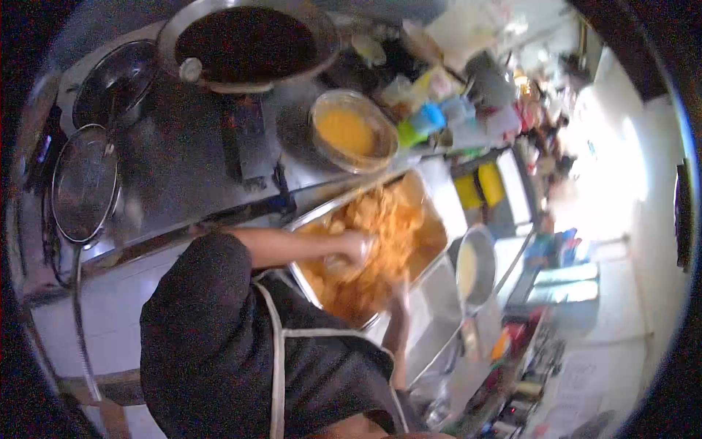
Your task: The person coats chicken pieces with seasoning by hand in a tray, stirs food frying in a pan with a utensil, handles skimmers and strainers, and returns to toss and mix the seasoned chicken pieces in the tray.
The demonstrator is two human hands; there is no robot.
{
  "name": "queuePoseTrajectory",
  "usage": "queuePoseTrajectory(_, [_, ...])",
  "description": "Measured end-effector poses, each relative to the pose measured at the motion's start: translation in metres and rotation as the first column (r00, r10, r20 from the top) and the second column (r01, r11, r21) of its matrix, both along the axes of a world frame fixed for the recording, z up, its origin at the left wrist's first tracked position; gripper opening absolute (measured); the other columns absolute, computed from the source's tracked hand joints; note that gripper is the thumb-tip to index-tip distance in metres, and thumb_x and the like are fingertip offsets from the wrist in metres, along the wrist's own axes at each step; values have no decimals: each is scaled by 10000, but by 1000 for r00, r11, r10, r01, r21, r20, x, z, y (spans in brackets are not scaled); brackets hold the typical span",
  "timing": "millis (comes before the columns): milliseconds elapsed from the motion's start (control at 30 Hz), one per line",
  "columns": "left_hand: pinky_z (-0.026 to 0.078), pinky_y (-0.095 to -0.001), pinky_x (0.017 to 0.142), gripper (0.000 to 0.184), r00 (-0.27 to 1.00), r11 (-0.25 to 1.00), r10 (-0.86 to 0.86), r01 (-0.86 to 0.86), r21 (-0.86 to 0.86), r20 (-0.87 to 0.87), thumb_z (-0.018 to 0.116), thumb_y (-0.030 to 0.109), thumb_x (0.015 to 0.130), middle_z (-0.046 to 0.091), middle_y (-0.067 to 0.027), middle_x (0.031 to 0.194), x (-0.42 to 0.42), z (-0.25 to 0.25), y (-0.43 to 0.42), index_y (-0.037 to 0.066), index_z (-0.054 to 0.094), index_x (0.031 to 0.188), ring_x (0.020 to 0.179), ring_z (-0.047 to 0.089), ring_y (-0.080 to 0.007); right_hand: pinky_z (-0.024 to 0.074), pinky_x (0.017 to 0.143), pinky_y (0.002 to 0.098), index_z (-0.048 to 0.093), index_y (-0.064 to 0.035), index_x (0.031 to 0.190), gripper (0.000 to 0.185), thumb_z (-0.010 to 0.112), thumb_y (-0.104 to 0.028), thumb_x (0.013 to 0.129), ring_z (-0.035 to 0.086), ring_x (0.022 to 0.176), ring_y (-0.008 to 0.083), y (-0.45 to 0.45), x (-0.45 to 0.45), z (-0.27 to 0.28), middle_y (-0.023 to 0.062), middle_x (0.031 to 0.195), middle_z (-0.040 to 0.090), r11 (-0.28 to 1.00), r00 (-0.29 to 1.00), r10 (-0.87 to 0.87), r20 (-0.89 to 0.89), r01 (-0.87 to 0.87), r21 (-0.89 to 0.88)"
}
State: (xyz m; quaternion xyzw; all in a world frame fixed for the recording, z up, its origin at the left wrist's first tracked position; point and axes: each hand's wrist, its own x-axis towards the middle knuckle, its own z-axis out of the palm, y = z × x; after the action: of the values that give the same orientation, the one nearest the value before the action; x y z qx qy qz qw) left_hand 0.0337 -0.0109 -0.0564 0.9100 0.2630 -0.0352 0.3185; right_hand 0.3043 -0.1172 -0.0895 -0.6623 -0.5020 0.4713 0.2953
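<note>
A rectangular metal tray (306,287) holds a heap of orange, batter-coated food pieces (391,212); their kind is not clear. My left hand (351,249) reaches into the middle of the heap, looking pale as if in a thin clear glove. Its fingers are hidden among the pieces. My right hand (396,298) is at the tray's near right side, against the coated pieces and smeared by motion. Whether its fingers are apart or closed does not show.
A large wok of dark liquid (248,44) sits on the metal stove at upper left. Two strainers, one a round mesh skimmer (85,183), lie at left. A bowl of yellow liquid (344,132) stands beyond the tray, and a metal bowl (475,267) stands right of it.
</note>
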Motion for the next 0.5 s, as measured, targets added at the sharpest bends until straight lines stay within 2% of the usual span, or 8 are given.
queuePoseTrajectory(33, [470,-325,714,486,984,986,160,-156,-60,73,651,336,676,617,-99,711,-1,-14,5,-6,586,1016,627,554,-240,447,704,279,217,-58,1364,668,585,-189,822,483,845,154,-4,7,-9,67,1105,464,1000,999,2,54,-1,-18])
queuePoseTrajectory(100, [438,-281,785,703,851,881,465,-418,-222,243,729,405,594,624,-98,732,-5,-40,16,-48,551,1101,655,549,-223,344,933,298,298,-16,1322,498,478,-181,888,386,1126,226,-5,-44,47,117,1245,407,987,990,121,75,-128,94])
queuePoseTrajectory(167, [440,-293,763,530,843,863,495,-446,-237,213,684,366,672,606,-88,769,-11,-32,52,-26,574,1012,691,541,-206,401,870,327,305,13,1299,483,432,-249,913,480,1017,263,1,-75,121,115,1161,498,983,942,181,283,-186,-9])
queuePoseTrajectory(200, [441,-299,752,449,841,850,508,-456,-264,184,662,346,711,597,-83,787,-13,-34,57,-15,586,967,709,536,-197,405,871,332,345,-4,1276,466,445,-260,900,510,969,255,16,-62,113,123,1112,528,959,869,267,416,-284,-23])
queuePoseTrajectory(233, [429,-309,772,461,846,851,504,-451,-268,173,642,366,720,586,-84,824,-12,-36,64,-5,579,987,748,524,-206,409,871,337,384,-21,1253,450,459,-271,887,540,921,247,30,-57,113,131,1064,558,926,772,337,540,-375,-42])
queuePoseTrajectory(267, [417,-320,793,473,842,845,513,-462,-271,167,621,385,730,575,-85,860,-8,-39,74,5,571,1006,787,512,-216,413,865,338,391,-19,1247,449,462,-273,885,542,918,247,41,-51,108,130,1063,560,914,745,356,564,-403,-45])
queuePoseTrajectory(400, [369,-363,875,525,725,718,676,-609,-337,130,540,465,767,530,-89,1006,21,-84,88,46,542,1084,943,463,-253,429,839,343,416,-11,1223,445,477,-283,876,552,907,246,66,-70,100,124,1061,565,951,911,277,305,-306,50])
queuePoseTrajectory(500, [333,-395,937,567,432,446,890,-756,-479,146,478,524,796,497,-92,1116,57,-153,86,77,519,1142,1060,427,-280,441,820,347,436,-5,1205,444,489,-291,869,559,899,246,57,-73,90,119,1060,569,972,965,214,150,-225,61])
